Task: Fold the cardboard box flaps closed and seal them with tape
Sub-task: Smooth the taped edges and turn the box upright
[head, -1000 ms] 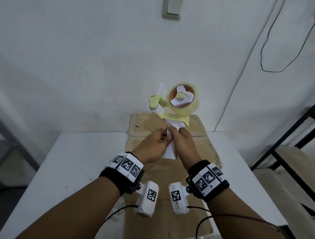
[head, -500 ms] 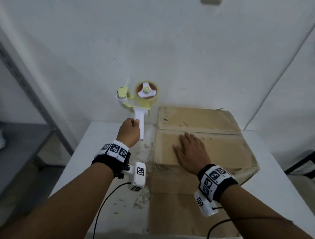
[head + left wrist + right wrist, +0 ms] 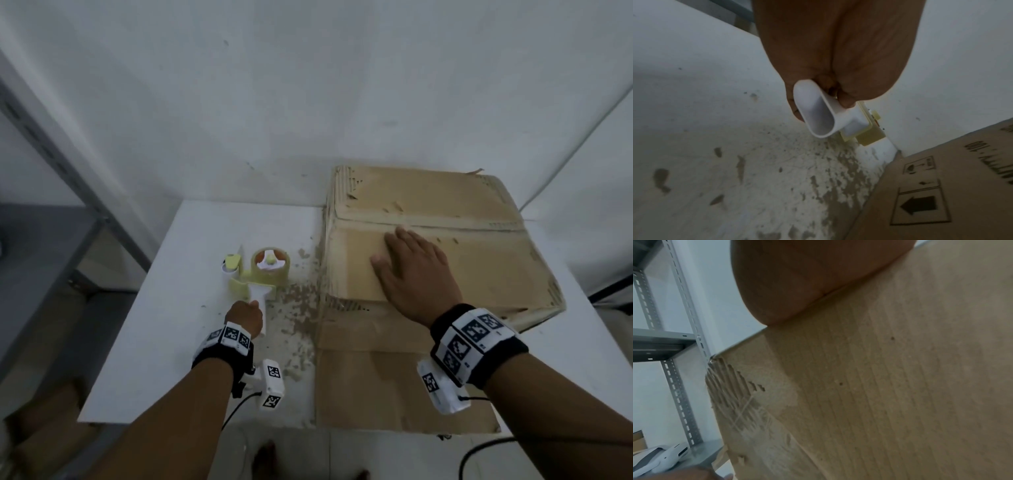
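Observation:
A worn brown cardboard box (image 3: 479, 260) stands on the right half of the white table (image 3: 171, 325), its top flaps folded down. My right hand (image 3: 409, 270) lies flat on the near top flap (image 3: 890, 386), fingers straight, pressing it. To the left of the box, a yellow tape dispenser (image 3: 262, 270) with a roll of clear tape rests on the table. My left hand (image 3: 245, 317) grips its white handle (image 3: 818, 112). In the left wrist view the box's printed side (image 3: 931, 203) is at the lower right.
Brown scuffs and tape residue (image 3: 298, 308) mark the table between dispenser and box. A grey metal shelf rack (image 3: 674, 353) stands at the left. A white wall rises close behind the table. Cables run from both wrist cameras off the table's front edge.
My left hand has lowered the tape dispenser from in the air down onto the table left of the box. My right hand stays flat on the flap.

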